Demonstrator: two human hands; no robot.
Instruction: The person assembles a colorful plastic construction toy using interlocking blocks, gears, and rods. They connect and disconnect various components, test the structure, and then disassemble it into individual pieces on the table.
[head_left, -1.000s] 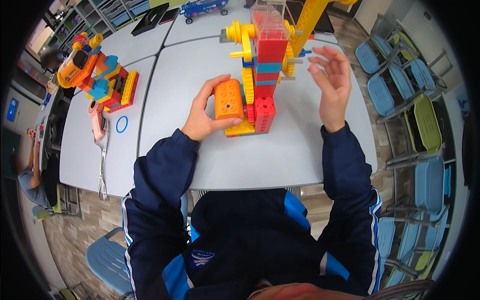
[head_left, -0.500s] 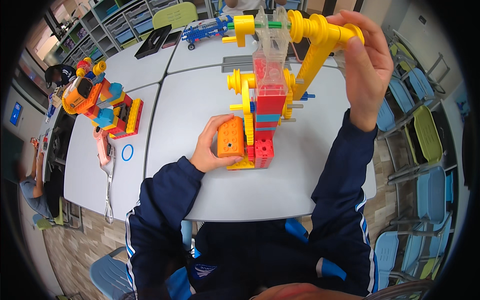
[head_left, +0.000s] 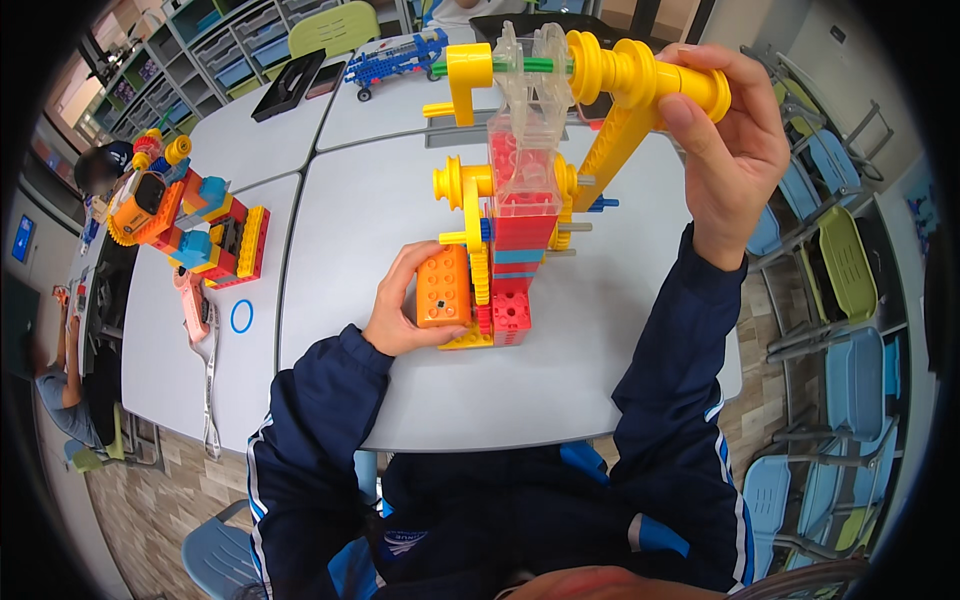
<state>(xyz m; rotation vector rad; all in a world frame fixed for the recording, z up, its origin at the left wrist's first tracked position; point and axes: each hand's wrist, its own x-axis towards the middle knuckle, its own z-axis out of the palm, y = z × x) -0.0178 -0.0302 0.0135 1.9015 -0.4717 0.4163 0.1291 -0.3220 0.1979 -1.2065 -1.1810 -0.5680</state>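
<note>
A tall building-block model [head_left: 525, 232] stands upright in front of me, with red, blue and clear bricks stacked into a tower. My left hand [head_left: 400, 310] is closed around an orange block [head_left: 443, 286] low on its left side. Up at the top right, my right hand [head_left: 735, 140] pinches the end of a yellow spool piece [head_left: 690, 88]. That piece sits in line with more yellow spools [head_left: 610, 70] on a green axle through the clear bricks. A yellow beam [head_left: 612, 150] slants down from the spools to the tower's side, where grey and blue axle ends stick out.
To the left stands another block model [head_left: 200, 220]. Near it lie a pink device with a strap [head_left: 192, 305] and a blue ring [head_left: 241, 316]. Behind are a blue block vehicle [head_left: 395, 62] and a black tray [head_left: 298, 85]. Chairs [head_left: 855, 380] line the right; people sit at the far left.
The whole view has shifted slightly, so the model and table sit a little further left and lower. Both hands keep their holds on the orange block and the yellow spool piece.
</note>
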